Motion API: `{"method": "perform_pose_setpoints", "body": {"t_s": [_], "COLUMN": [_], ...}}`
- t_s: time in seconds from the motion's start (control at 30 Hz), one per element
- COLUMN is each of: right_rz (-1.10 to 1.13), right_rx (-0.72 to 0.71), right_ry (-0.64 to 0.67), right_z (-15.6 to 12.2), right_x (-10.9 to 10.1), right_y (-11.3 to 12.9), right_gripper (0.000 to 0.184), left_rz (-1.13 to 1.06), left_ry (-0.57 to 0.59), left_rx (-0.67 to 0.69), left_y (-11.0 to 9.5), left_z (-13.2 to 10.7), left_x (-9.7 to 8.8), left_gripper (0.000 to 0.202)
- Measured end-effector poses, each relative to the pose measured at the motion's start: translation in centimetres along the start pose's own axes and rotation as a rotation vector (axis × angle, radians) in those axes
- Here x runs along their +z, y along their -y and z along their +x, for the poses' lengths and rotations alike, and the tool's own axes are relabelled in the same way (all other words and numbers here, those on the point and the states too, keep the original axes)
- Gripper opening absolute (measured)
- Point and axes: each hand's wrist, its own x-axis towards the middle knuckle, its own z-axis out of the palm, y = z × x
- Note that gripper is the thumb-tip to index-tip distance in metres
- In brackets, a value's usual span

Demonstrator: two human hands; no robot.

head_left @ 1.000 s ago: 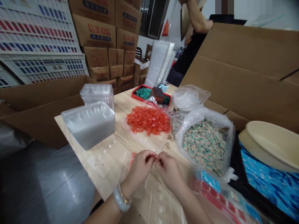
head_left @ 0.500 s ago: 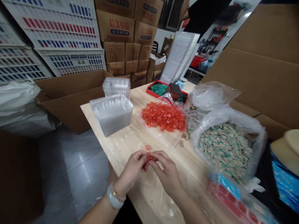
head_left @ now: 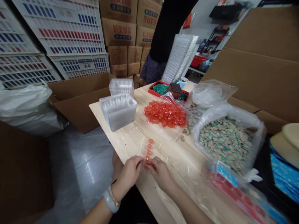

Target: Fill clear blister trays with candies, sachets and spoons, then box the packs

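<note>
Taking your hands as the centre of the dial, the row of red pieces [head_left: 149, 149] runs toward 12 o'clock on the wooden table [head_left: 121, 144], its near end at your fingertips. Your right hand [head_left: 161, 175] reaches in from the 4 o'clock side; its thumb and forefinger touch the nearest piece, but I cannot tell whether they grasp it or merely rest against it. Your left hand [head_left: 130, 172] comes from 8 o'clock, fingers curled and thumb close to the forefinger, the tips just beside the same end of the row; whether anything is held inside them cannot be told. You wear a pale bangle [head_left: 110, 200] on that wrist.

At 1 o'clock lies the heap of red pieces [head_left: 164, 113] on clear plastic, well apart from your hands. Beyond it, near 12 o'clock, is a red tray [head_left: 153, 91] with green pieces, and a brown box [head_left: 174, 91] rests on it. At 10 to 11 o'clock you have a stack of clear trays [head_left: 119, 112], with a second stack [head_left: 121, 86] just behind. Between 2 and 3 o'clock, an open plastic bag [head_left: 200, 126] holds many small packets [head_left: 225, 143]. A person in dark clothes [head_left: 163, 34] stands past the table's far edge at 12 o'clock.
</note>
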Motion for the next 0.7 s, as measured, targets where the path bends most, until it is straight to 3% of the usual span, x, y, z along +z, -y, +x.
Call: {"method": "perform_pose_setpoints", "body": {"t_s": [0.2,0.43,0.7], "right_rz": [-0.148,-0.031,-0.214], "right_rx": [-0.025,-0.039,0.055], "right_ry": [-0.012,-0.081,-0.067], "right_z": [0.2,-1.0,-0.5], "right_x": [1.2,1.3,1.4], "right_y": [0.8,-0.4,0.4], "right_gripper": [0.023,0.032,0.020], "left_rz": [0.080,0.212,0.496], "left_ry": [0.077,0.136,0.226], "left_rx": [0.028,0.079,0.037], "left_y": [-0.3,-1.6,-1.6], "left_z": [0.3,-0.5,0.4], "left_x": [-0.1,-0.2,1.2], "left_gripper": [0.028,0.028,0.025]}}
